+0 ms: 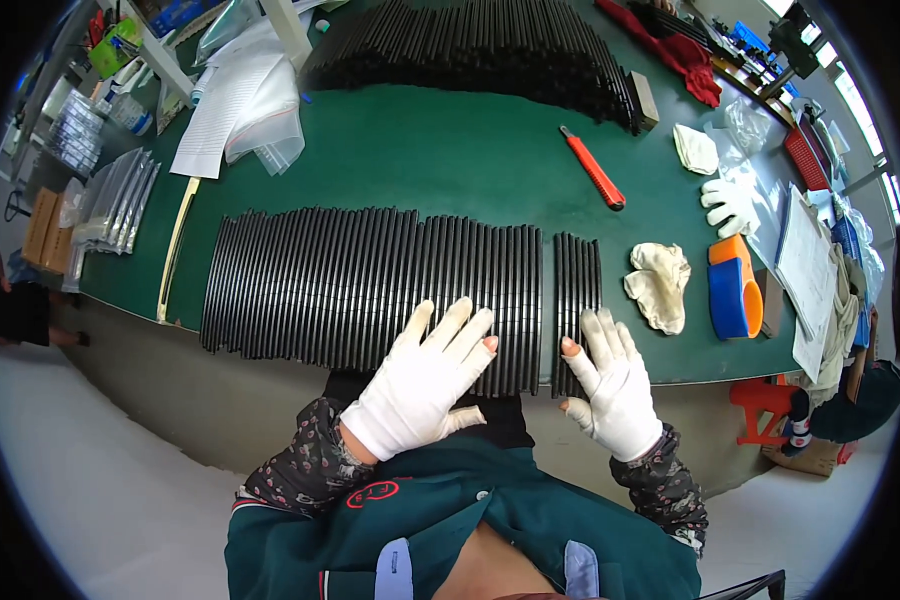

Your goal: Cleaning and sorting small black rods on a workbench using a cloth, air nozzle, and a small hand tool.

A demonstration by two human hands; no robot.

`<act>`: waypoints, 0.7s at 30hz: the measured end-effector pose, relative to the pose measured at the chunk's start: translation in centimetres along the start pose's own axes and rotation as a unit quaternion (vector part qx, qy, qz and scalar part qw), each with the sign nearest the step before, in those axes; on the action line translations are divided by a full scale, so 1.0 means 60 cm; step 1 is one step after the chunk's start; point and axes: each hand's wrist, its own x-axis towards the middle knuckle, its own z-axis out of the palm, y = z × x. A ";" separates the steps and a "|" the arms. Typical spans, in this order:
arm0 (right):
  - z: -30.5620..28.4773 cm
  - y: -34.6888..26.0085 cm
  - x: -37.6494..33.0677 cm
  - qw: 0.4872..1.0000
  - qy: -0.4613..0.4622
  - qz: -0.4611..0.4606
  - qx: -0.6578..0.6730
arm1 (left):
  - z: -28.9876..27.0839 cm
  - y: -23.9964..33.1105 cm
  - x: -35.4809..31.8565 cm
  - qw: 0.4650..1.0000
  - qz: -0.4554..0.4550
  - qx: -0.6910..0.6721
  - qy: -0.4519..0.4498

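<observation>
A wide row of thin black rods (310,280) lies side by side on the green table, their ends toward me. My left hand (420,375), in a white glove, rests flat with fingers spread on the right part of that row. Across a narrow gap to the right lies a small group of black rods (577,270). My right hand (612,380), gloved too with bare fingertips showing, lies with fingers stretched over the near end of this small group. Neither hand grips anything.
A large stack of black rods (470,50) fills the far side, beside a block (644,100). A red utility knife (592,168), a crumpled glove (658,287) and an orange-and-blue tape dispenser (735,287) lie to the right. Papers (220,110) and plastic bags are at the left.
</observation>
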 end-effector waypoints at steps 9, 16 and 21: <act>0.004 0.006 -0.011 0.999 0.011 0.028 0.011 | 0.015 0.017 0.040 0.998 0.057 -0.041 0.007; -0.001 0.002 -0.008 1.000 0.002 0.028 -0.006 | 0.017 0.018 0.043 0.997 0.059 -0.050 0.002; -0.048 0.011 0.024 0.999 -0.014 -0.030 0.013 | 0.009 0.028 0.047 0.989 0.137 -0.052 -0.028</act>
